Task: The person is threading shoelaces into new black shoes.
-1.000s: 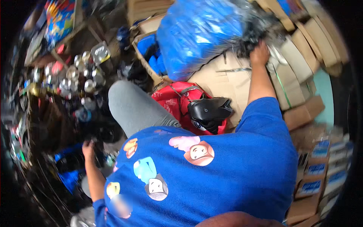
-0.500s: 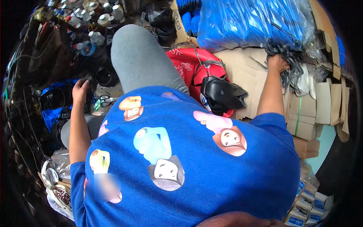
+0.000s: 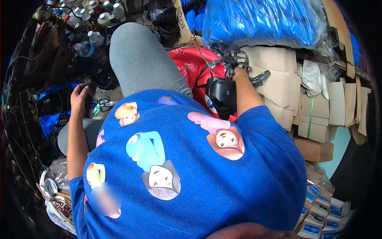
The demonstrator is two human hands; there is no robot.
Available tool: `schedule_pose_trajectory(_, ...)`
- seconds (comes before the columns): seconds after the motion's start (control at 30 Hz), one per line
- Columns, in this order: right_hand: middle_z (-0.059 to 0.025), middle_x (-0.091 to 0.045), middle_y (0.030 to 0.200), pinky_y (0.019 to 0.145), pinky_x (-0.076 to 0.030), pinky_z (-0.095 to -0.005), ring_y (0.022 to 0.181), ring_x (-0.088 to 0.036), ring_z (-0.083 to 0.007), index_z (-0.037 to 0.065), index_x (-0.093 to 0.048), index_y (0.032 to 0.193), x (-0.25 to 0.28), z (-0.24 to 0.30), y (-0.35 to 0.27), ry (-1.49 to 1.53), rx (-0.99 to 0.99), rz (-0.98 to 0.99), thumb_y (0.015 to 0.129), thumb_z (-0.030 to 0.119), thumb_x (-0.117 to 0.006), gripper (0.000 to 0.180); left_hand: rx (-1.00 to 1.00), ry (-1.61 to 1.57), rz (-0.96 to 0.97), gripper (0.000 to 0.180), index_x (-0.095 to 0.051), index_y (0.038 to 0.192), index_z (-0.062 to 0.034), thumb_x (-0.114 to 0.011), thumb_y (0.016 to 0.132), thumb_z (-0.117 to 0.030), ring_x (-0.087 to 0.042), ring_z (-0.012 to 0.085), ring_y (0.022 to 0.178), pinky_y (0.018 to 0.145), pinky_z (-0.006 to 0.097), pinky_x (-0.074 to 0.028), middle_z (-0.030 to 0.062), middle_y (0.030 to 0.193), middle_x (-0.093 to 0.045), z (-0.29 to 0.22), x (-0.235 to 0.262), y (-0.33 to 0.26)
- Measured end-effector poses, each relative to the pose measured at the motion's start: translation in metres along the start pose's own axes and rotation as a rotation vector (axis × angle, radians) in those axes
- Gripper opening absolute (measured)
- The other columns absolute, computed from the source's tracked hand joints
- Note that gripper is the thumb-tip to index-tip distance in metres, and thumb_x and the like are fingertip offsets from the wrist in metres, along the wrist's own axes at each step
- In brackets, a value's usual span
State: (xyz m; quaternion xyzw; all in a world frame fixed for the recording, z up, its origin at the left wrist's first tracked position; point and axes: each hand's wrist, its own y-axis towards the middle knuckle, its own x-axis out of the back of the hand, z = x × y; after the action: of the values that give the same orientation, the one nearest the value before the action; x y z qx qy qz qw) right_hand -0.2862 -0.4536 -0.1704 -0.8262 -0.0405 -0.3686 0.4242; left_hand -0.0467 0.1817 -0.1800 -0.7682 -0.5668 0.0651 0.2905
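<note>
My right hand [image 3: 240,74] is closed on a bundle of black straps or cords [image 3: 227,59] and holds it above a black rounded case [image 3: 221,95] that rests on a red printed bag [image 3: 190,65]. My left hand [image 3: 79,97] rests open, fingers spread, beside my grey-trousered knee [image 3: 139,59], near a pair of scissors [image 3: 102,106] on the floor. My blue printed shirt [image 3: 191,171] fills the lower half of the view.
A large clear bag of blue items [image 3: 260,22] lies at the top right over flat cardboard boxes [image 3: 278,83]. Bottles and jars [image 3: 99,16] stand at the top left. Small blue-and-white boxes [image 3: 322,215] are stacked at the lower right. Dark cables [image 3: 51,103] clutter the left.
My right hand has drawn back from the blue bag toward my body, bringing the black straps over the black case. My left hand has shifted forward beside my knee.
</note>
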Motion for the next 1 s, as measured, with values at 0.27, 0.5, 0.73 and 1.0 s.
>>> schedule_pose_trajectory(0.27,-0.0145,-0.062,0.114,0.090,-0.049,-0.0408,0.101,-0.061,-0.0285,0.009,-0.065,0.109,-0.042,0.021,0.085,0.229,-0.030,0.053,0.079,0.022,-0.062,0.033,-0.060,0.083,-0.029,0.022,-0.063,0.104,-0.0017,-0.061,0.087,-0.016,-0.054,0.0078,0.079,0.072,0.022,-0.042,0.0005,0.090,-0.062,-0.006,-0.006,-0.032)
schedule_pose_trajectory(0.5,-0.0120,-0.067,0.101,0.082,-0.053,-0.0438,0.090,-0.065,-0.0232,0.007,-0.066,0.105,-0.035,-0.036,0.070,1.353,-0.101,0.551,0.080,0.025,-0.064,0.031,-0.073,-0.006,-0.069,0.023,-0.063,0.106,-0.0021,-0.058,0.087,-0.014,-0.057,0.0088,0.085,0.075,0.023,-0.043,0.0016,0.093,-0.063,-0.042,-0.008,-0.034)
schedule_pose_trajectory(0.73,-0.0168,-0.066,0.108,0.092,-0.048,-0.0393,0.101,-0.064,-0.0252,0.001,-0.063,0.112,0.012,-0.007,0.046,0.050,0.143,-0.018,0.074,0.026,-0.064,0.045,-0.091,-0.030,-0.023,0.023,-0.064,0.106,-0.0033,-0.058,0.087,-0.016,-0.059,0.0102,0.085,0.077,0.024,-0.044,0.0021,0.095,-0.065,-0.054,-0.020,-0.029)
schedule_pose_trajectory(1.0,-0.0134,-0.049,0.135,0.101,-0.036,-0.0393,0.123,-0.047,-0.0259,0.004,-0.037,0.140,0.063,-0.041,-0.004,0.933,0.186,0.473,0.064,0.031,-0.083,0.093,-0.151,-0.065,0.003,0.025,-0.064,0.107,-0.0036,-0.059,0.087,-0.017,-0.059,0.0108,0.086,0.078,0.024,-0.044,0.0018,0.095,-0.065,-0.063,-0.020,-0.022)
